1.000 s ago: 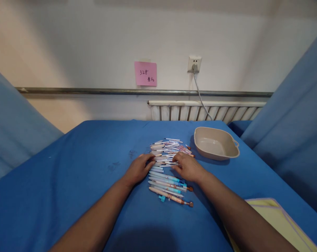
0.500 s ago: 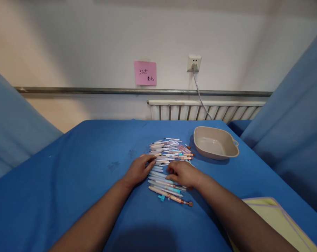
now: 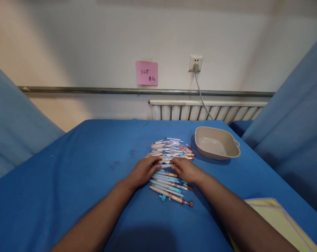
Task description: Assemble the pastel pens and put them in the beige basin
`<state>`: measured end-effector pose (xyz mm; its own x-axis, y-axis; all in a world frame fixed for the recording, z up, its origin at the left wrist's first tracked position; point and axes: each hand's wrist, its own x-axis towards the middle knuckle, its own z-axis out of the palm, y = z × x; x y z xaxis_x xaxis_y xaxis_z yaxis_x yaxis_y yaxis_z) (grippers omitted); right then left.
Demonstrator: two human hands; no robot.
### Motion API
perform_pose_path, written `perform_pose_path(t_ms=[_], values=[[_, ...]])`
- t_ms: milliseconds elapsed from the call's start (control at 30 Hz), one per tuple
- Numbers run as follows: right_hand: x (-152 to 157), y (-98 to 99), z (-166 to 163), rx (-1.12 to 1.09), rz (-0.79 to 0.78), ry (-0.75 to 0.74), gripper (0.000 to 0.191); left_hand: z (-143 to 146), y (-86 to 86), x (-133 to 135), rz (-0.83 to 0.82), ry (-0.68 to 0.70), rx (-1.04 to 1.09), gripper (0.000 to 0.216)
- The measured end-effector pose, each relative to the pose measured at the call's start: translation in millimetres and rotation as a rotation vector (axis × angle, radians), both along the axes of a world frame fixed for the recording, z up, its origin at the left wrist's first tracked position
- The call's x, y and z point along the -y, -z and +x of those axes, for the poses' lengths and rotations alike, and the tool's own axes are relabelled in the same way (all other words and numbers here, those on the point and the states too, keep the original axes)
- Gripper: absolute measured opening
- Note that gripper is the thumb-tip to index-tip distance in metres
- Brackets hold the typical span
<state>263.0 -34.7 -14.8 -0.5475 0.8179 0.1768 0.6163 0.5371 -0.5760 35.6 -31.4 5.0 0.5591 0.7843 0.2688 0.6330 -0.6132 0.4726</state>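
Observation:
Many pens lie side by side on the blue cloth. My left hand [image 3: 143,172] is at their left ends, thumb and fingers closed around one end of a pale pen [image 3: 168,166]. Facing it, my right hand [image 3: 186,169] pinches the other end of that pen; the fingertips are partly hidden. Nearer to me is a row of light-blue and orange-brown pens [image 3: 167,181], with a peach and brown pen [image 3: 171,195] at the front. Beyond the hands sits a looser heap of pens and thin white refills [image 3: 169,147].
A beige plastic basin [image 3: 216,142] stands at the back right of the blue-covered table [image 3: 100,147]. At the lower right lies a folded yellow cloth [image 3: 271,217]. Blue curtains [image 3: 14,122] hang on both sides. A small light-blue piece [image 3: 162,197] rests in front of the pens.
My right hand has moved away from me, from the near row up to the pale pen. My left hand has shifted slightly right. The view has shifted a little.

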Motion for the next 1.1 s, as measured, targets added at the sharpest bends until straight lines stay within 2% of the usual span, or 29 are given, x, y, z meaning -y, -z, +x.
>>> perform_pose_path(t_ms=[100, 233, 367, 533, 633, 767, 867, 967, 1033, 1100], values=[[-1, 1.5, 0, -0.073, 0.004, 0.012, 0.012, 1, 1.5, -1, -0.005, -0.072, 0.039, 0.030], [-1, 2.2, 0, -0.110, -0.005, 0.028, 0.010, 0, 0.6, -1, -0.004, -0.030, 0.064, 0.051], [-2, 3.2, 0, -0.122, 0.016, 0.027, 0.010, 0, 1.4, -1, -0.044, -0.090, 0.039, 0.036], [-1, 4.6, 0, -0.106, 0.044, 0.019, 0.010, 1, 3.1, -1, 0.012, -0.036, 0.077, 0.053], [-2, 4.0, 2, -0.104, 0.042, 0.019, 0.010, 1, 2.7, -2, -0.041, -0.089, 0.032, 0.041], [-3, 2.5, 4, -0.078, 0.036, 0.026, 0.010, -2, 3.3, -4, -0.024, -0.169, 0.033, 0.039], [-3, 1.5, 4, -0.041, 0.039, 0.030, 0.011, -3, 5.4, -4, 0.006, -0.075, 0.034, 0.045], [-4, -0.2, 7, 0.001, 0.016, 0.047, 0.012, -4, 6.1, -5, 0.028, 0.023, -0.069, 0.030], [-6, -1.9, 12, 0.031, -0.001, 0.062, 0.013, -4, 4.6, -6, 0.063, 0.022, -0.127, 0.021], [-8, -4.0, 17, 0.068, -0.008, 0.093, 0.015, -5, 2.1, -7, 0.095, -0.003, -0.156, 0.022]])
